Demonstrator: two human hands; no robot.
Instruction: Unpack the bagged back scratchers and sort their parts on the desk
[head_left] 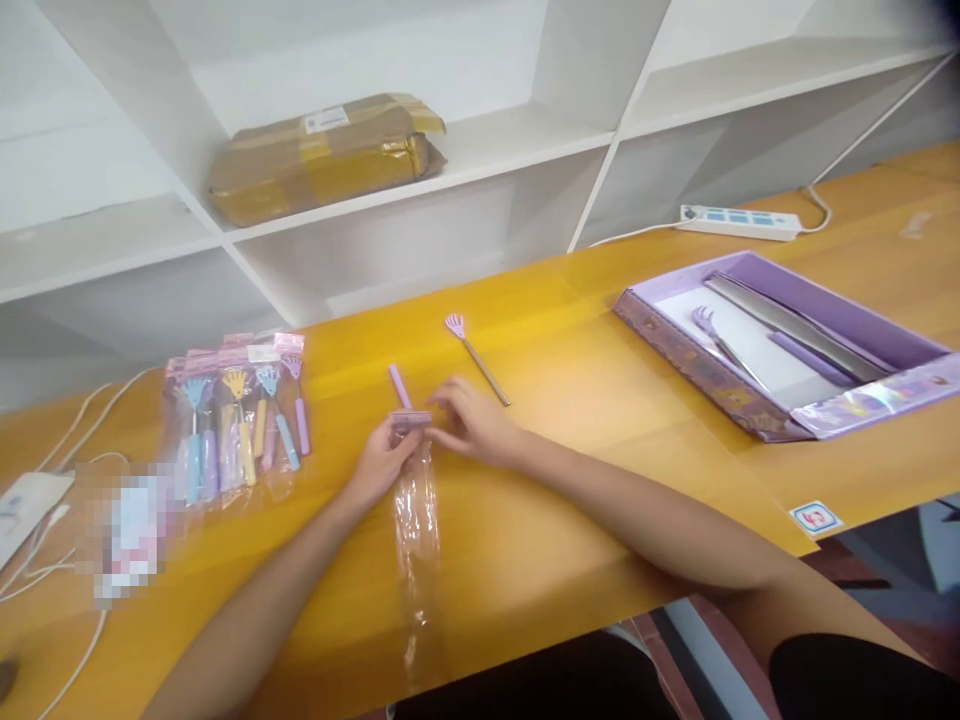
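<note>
A long clear plastic bag [417, 510] with a pinkish top strip hangs down over the table toward the front edge. My left hand [382, 462] is closed on the bag just below its top. At the bag's upper right corner is my right hand [476, 425], thumb and fingers curled around the edge. Just beyond the bag lies a purple handle [400, 385], its near end hidden behind the top strip. A back scratcher [478, 358] with a purple hand-shaped head and bare metal rod lies on the table past my right hand.
Several bagged back scratchers [240, 425] in pastel colours lie at left, near white cables and a blurred-out object [139, 535]. A purple box [705, 395] at right holds a scratcher head, metal rods and handles. Behind stand white shelves with a taped carton [322, 160] and a power strip [739, 222].
</note>
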